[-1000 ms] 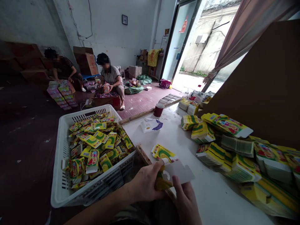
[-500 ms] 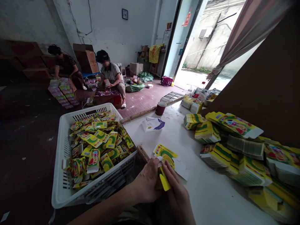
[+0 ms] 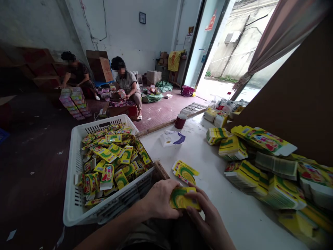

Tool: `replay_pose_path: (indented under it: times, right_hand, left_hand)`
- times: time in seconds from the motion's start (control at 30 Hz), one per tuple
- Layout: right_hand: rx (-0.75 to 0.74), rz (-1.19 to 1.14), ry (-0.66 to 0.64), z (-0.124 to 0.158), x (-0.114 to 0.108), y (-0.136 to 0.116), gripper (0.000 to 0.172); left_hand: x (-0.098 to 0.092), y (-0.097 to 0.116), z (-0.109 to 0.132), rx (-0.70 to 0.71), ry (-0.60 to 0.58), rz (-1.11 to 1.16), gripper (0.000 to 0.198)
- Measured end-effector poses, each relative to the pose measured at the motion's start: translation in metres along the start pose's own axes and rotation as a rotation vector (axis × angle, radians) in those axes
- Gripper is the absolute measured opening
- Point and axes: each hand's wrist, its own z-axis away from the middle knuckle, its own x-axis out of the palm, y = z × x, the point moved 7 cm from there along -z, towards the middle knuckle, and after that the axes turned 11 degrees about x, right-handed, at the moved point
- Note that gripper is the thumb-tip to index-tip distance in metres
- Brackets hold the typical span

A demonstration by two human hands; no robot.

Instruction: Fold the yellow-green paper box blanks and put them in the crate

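Low in front of me, at the table's near edge, a small yellow-and-green carton (image 3: 181, 198) is held between both hands. My left hand (image 3: 161, 198) wraps its left end, with the thumb along the near side. At the other end my right hand (image 3: 205, 211) grips it, fingers on top and thumb below. Just beyond my fingers, flat yellow carton blanks (image 3: 186, 171) lie on the white table (image 3: 234, 222). To the left stands a white plastic crate (image 3: 68, 180) heaped with small yellow-green cartons (image 3: 105, 154).
Bundled carton blanks (image 3: 249, 177) are piled along the table's right side. A dark red mug (image 3: 180, 121) and a white-and-purple packet (image 3: 172, 138) stand farther back. A wooden strip (image 3: 156, 127) edges the table. Two people (image 3: 127, 83) (image 3: 76, 74) sit beyond, among boxes.
The carton between my hands has turned so its printed green-and-yellow face shows; its raised yellow flap is out of sight. My right hand has shifted right. The view has swung slightly left.
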Motion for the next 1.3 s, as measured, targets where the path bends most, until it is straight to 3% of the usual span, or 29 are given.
replay_pose_path:
  times: [0.07, 0.13, 0.23, 0.3, 0.33, 0.43, 0.57, 0.7, 0.97, 1.03, 1.17, 1.3]
  right_hand:
    - [0.062, -0.092, 0.125, 0.000, -0.001, 0.005, 0.045]
    - [0.115, -0.158, 0.199, -0.002, -0.002, 0.014, 0.058]
    - [0.220, -0.042, 0.291, -0.009, -0.014, 0.035, 0.045]
    - [0.305, 0.115, 0.357, -0.014, -0.026, 0.051, 0.038]
    - [0.334, 0.176, 0.377, -0.017, -0.029, 0.057, 0.036]
    - [0.377, 0.287, 0.386, -0.028, -0.027, 0.067, 0.034]
    - [0.404, 0.408, 0.345, -0.041, -0.008, 0.066, 0.024]
    - [0.418, 0.456, 0.326, -0.046, 0.002, 0.063, 0.017]
    - [0.392, 0.357, 0.345, -0.036, -0.018, 0.053, 0.010]
    - [0.342, 0.301, 0.306, -0.029, -0.019, 0.039, 0.011]
    - [0.206, 0.045, 0.082, -0.016, 0.004, 0.000, 0.014]
    - [0.253, -0.313, 0.076, -0.006, 0.021, -0.017, 0.019]
  left_hand:
    - [-0.002, -0.002, 0.000, -0.019, 0.066, 0.111, 0.050]
    - [-0.015, -0.011, 0.000, -0.064, 0.284, 0.420, 0.049]
    - [-0.043, -0.041, 0.007, -0.109, 0.809, 0.868, 0.046]
    - [-0.050, -0.061, 0.013, -0.174, 1.028, 1.002, 0.051]
    - [-0.045, -0.069, 0.013, -0.256, 1.047, 1.059, 0.048]
    - [-0.019, -0.076, 0.009, -0.437, 0.870, 1.151, 0.040]
    - [0.007, -0.063, 0.004, -0.442, 0.648, 1.122, 0.047]
    - [0.017, -0.060, 0.002, -0.459, 0.522, 1.070, 0.050]
    - [0.044, -0.053, 0.004, -0.465, 0.272, 1.098, 0.050]
    - [0.047, -0.046, 0.002, -0.409, 0.294, 1.131, 0.061]
    - [0.032, -0.028, -0.008, -0.161, 0.551, 1.332, 0.061]
    - [0.020, -0.014, -0.013, -0.032, 0.637, 1.468, 0.054]
